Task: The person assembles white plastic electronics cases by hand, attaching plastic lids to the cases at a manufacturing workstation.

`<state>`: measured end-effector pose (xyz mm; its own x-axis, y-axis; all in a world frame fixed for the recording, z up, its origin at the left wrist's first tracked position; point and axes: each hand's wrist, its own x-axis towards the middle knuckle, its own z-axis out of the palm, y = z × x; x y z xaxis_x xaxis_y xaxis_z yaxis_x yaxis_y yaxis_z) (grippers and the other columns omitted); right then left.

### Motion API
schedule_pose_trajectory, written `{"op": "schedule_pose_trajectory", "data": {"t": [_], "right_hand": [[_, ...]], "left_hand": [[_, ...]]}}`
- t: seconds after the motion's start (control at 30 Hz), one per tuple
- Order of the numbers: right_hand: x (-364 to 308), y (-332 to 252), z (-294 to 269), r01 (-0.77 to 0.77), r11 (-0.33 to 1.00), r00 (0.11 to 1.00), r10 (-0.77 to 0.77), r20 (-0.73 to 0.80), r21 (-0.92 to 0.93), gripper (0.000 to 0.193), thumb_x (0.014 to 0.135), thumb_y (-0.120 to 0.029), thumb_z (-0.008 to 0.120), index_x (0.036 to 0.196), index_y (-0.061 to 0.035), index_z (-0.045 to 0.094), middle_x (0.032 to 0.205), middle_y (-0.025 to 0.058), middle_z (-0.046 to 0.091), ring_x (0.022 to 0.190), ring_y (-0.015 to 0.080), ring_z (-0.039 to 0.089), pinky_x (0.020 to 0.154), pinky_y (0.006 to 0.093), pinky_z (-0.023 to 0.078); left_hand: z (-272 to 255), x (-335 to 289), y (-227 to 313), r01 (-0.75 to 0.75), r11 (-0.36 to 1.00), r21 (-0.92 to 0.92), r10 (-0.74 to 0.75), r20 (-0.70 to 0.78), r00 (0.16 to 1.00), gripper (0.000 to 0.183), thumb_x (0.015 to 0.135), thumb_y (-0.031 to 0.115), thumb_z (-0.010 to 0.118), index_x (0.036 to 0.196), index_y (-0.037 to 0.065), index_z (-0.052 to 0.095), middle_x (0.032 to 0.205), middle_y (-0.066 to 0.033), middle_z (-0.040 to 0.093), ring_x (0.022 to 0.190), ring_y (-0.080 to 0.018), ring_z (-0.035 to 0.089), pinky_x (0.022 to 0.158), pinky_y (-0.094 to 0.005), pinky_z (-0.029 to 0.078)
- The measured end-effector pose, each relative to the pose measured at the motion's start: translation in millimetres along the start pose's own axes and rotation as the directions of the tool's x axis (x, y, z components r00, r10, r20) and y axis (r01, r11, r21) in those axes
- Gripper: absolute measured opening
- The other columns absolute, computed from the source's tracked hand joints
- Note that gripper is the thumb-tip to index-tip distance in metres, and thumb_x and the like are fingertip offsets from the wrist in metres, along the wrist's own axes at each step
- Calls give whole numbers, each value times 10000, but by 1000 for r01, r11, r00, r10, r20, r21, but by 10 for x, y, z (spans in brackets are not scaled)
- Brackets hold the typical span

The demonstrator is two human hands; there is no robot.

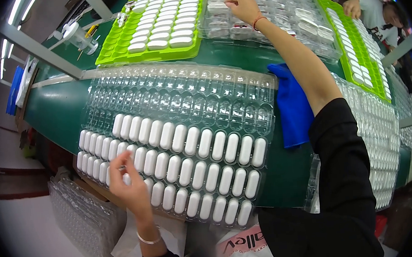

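Observation:
A clear plastic tray (183, 89) lies across the bench in front of me. Rows of white oval cases (177, 138) fill its nearer part, while the far rows of pockets hold none. Above the left part of these cases is my left hand (126, 182), its fingers loosely bent and somewhat apart, with nothing visible in them. My right arm reaches far forward. At the second clear tray (261, 30), my right hand (245, 10) has its fingertips closed on the end of a white case (218, 6). Its grip is partly hidden by the fingers.
Bright green trays (111, 51) with white cases stand at the back left and right. A blue cloth-like item (292, 111) lies under my right arm. More clear trays (371, 143) are stacked at right, others (84, 222) at lower left. A clear jar (79, 37) stands far left. Other people work opposite.

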<state>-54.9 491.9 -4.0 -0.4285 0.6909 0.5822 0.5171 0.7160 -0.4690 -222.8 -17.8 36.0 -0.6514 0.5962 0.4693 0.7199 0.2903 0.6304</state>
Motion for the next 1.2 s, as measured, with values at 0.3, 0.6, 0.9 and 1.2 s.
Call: {"op": "schedule_pose_trajectory", "data": {"t": [0.3,0.6,0.9,1.2], "right_hand": [[-1557,-96,-2558,-184,974,949,141,281,133,223,913,-130,611,1042,34,690,854,82,720,799,135,676,744,259,524],[-3908,891,-4782,-695,661,718,614,-329,-284,176,881,-100,592,968,13,696,813,115,716,734,173,684,697,301,524],[-4672,1823,-5546,-813,272,558,615,-557,-514,193,815,-194,615,929,-89,729,906,144,711,869,330,680,802,405,526],[-4532,2158,-5620,-737,35,449,771,-451,-675,227,795,-213,668,979,-92,725,986,145,697,958,324,656,879,405,513]], "left_hand": [[521,909,-1038,-208,865,457,90,267,959,283,806,22,661,1088,4,670,1018,-171,693,932,-328,667,824,-397,515],[530,648,-291,-358,753,553,338,143,930,393,843,-64,557,1230,0,583,1156,-158,612,989,-302,617,810,-372,494],[291,-677,1247,-524,851,-34,514,265,816,337,881,-73,581,1213,-16,569,1135,-122,613,943,-227,564,806,-327,455],[278,-885,1391,-439,899,1,433,166,886,168,851,25,691,1015,-11,692,945,-113,700,830,-256,662,719,-348,534]]}}
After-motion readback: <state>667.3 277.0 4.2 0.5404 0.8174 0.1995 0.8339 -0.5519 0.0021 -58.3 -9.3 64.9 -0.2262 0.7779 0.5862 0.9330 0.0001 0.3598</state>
